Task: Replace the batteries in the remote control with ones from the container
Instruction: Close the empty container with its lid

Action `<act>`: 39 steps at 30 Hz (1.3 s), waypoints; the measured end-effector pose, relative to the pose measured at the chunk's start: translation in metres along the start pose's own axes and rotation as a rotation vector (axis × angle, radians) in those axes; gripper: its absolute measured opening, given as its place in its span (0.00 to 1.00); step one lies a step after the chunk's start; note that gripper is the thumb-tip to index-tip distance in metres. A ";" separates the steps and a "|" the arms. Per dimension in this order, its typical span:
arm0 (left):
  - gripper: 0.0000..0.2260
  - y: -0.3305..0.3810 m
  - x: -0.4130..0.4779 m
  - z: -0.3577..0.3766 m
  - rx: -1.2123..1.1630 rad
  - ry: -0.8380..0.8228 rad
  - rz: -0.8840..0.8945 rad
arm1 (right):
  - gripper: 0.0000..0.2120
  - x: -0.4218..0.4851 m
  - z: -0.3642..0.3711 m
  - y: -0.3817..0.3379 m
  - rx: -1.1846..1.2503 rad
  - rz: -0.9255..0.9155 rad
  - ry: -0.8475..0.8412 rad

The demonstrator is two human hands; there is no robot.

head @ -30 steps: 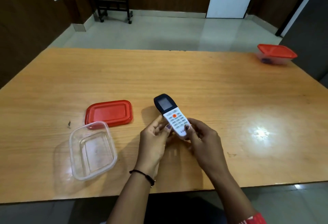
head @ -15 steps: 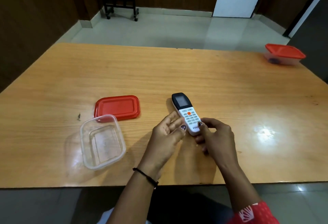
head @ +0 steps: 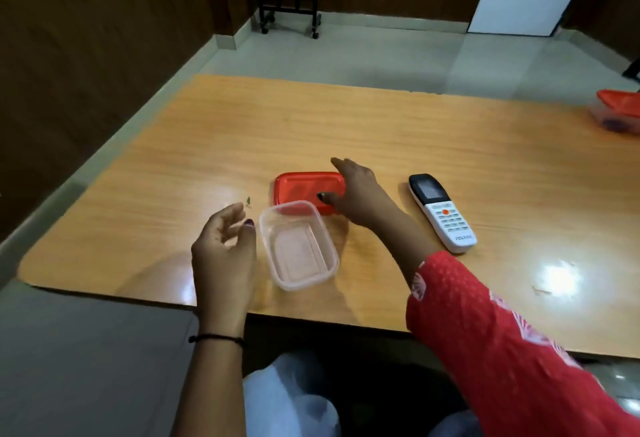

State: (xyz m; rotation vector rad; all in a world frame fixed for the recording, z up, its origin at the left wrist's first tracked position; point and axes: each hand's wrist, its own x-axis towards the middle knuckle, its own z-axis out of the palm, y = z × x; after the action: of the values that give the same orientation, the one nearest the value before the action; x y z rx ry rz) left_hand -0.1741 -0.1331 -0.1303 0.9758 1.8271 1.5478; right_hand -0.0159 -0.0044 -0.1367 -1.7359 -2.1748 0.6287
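Red lid (head: 304, 187) under right hand (head: 356, 194); remote (head: 441, 211) lies on table (head: 381, 125).

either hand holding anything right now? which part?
Nothing is held. Left hand is open in the air beside the clear container. Right hand rests on the red lid's right end, no grip visible. Remote lies alone.

One brand word can be read: blue capital letters on the white lower end of the remote control (head: 443, 213), below its button rows, spelling what looks like "VOLTAS", though the first letter is soft. The remote lies face up on the table (head: 415, 132), just to the right of the right hand (head: 356, 191). The button markings and its dark screen are too small and blurred to read
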 end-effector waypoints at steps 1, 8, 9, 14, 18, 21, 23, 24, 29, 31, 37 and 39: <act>0.11 -0.006 0.004 -0.002 0.049 -0.027 -0.036 | 0.37 0.010 0.000 0.000 -0.066 0.054 -0.066; 0.11 -0.021 0.008 0.002 0.127 -0.243 -0.203 | 0.38 0.030 -0.011 -0.005 -0.041 0.195 -0.145; 0.10 -0.021 0.007 0.002 0.117 -0.259 -0.215 | 0.34 0.025 -0.015 -0.006 0.069 0.183 -0.074; 0.08 -0.023 0.006 0.002 0.082 -0.272 -0.235 | 0.17 -0.047 -0.023 -0.024 0.292 -0.135 0.336; 0.09 -0.018 0.002 0.006 0.032 -0.276 -0.291 | 0.20 -0.105 0.011 -0.026 -0.158 -0.418 0.309; 0.16 -0.011 -0.002 0.009 -0.095 -0.270 -0.381 | 0.22 -0.122 0.033 -0.023 -0.358 -0.405 0.243; 0.16 -0.013 -0.002 0.011 -0.062 -0.257 -0.359 | 0.21 -0.127 0.036 -0.025 -0.344 -0.387 0.260; 0.14 -0.013 -0.002 0.012 -0.034 -0.255 -0.334 | 0.22 -0.130 0.036 -0.025 -0.330 -0.380 0.260; 0.10 -0.015 0.000 0.012 -0.021 -0.295 -0.351 | 0.17 -0.142 0.030 -0.025 -0.202 -0.412 0.174; 0.09 -0.014 0.001 0.011 -0.102 -0.293 -0.399 | 0.12 -0.142 0.027 -0.019 -0.123 -0.423 0.145; 0.08 -0.018 0.000 0.014 -0.140 -0.325 -0.359 | 0.15 -0.140 0.023 -0.004 0.206 -0.353 0.194; 0.08 -0.019 -0.001 0.016 -0.152 -0.320 -0.358 | 0.20 -0.136 0.027 -0.004 0.077 -0.333 0.273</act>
State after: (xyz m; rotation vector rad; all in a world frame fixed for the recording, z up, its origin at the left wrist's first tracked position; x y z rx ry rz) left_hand -0.1646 -0.1258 -0.1523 0.7283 1.5350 1.2139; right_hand -0.0006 -0.1409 -0.1522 -1.2925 -2.1438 0.3615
